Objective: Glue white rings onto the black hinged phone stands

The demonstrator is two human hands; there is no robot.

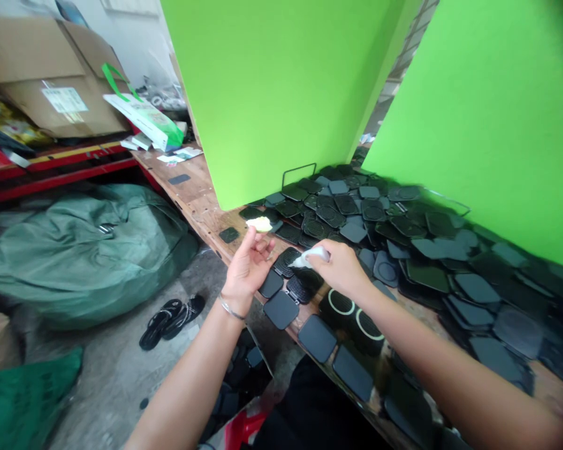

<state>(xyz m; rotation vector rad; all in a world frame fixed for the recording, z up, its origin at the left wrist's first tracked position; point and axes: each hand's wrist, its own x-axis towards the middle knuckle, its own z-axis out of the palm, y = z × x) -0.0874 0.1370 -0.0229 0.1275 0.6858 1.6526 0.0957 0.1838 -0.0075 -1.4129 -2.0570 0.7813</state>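
Note:
My left hand [249,270] is raised over the table's front edge, palm up. Between its thumb and fingers is a small pale yellow-white piece [259,224], perhaps foam or cloth. My right hand [341,267] is wrapped round a small white squeeze bottle [306,258], its narrow nozzle pointing left and down. Under the nozzle lies an opened black hinged case [286,261] with a ridged surface. Just in front is a second opened case [281,309]. Two pale rings [341,302] show on dark pieces below my right forearm.
Many black flat cases [351,209] are heaped across the wooden table [194,187]. Tall green panels [286,94] stand behind them. On the left are a cardboard box [37,69], a large green sack [84,256] and sandals [169,319] on the floor.

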